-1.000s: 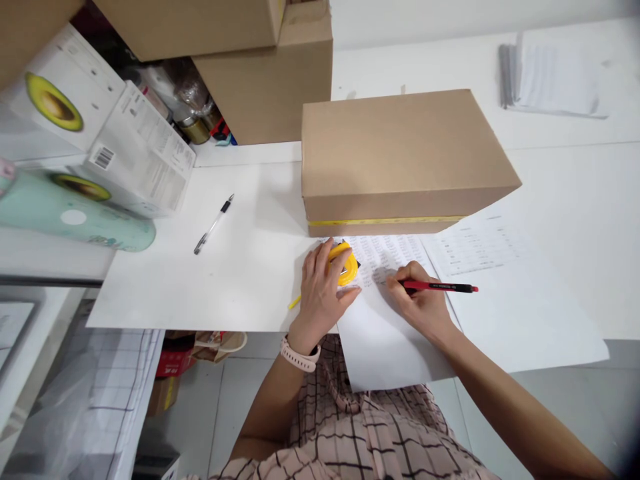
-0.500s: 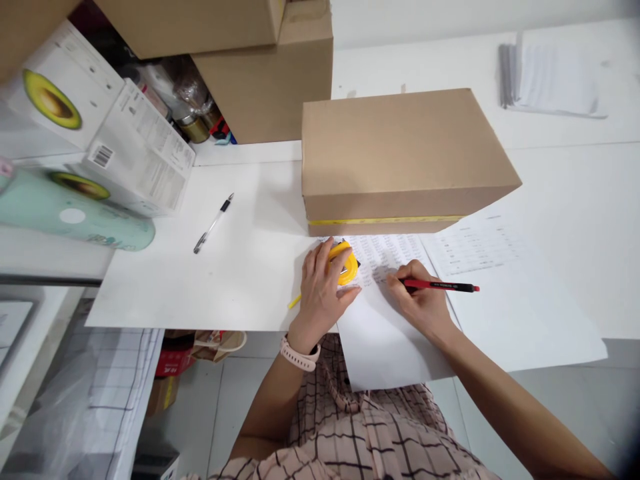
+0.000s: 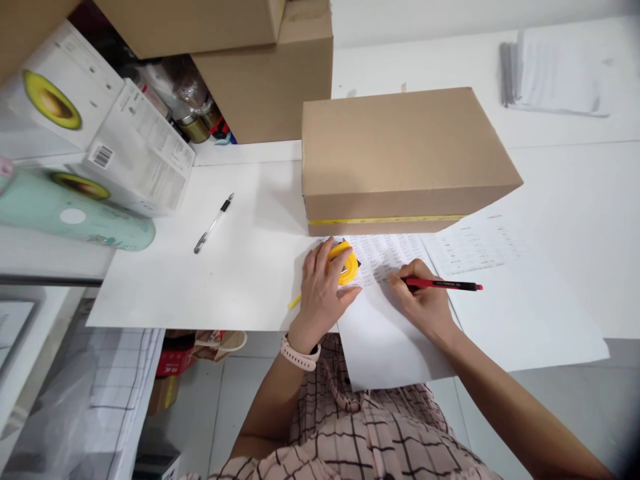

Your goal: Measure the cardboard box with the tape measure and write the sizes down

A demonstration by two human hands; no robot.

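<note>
My left hand lies over a yellow tape measure, its fingers wrapped on the case and the thumb out to the side. A short end of yellow blade sticks out left of the hand. In my right hand a red and black pen is pinched, its tip down at the written lines of a white sheet. Under part of my right hand's side lies a second printed sheet. Just beyond both hands stands a closed cardboard box, with a yellow strip along its lower front side.
A clear pen with a black cap lies on the white table to the left. Avocado-printed boxes and a mint-green bottle are at the far left. More cartons stand behind; a paper stack lies back right.
The pen in my right hand has shifted very slightly to the right. My left hand, the tape measure and the box look the same.
</note>
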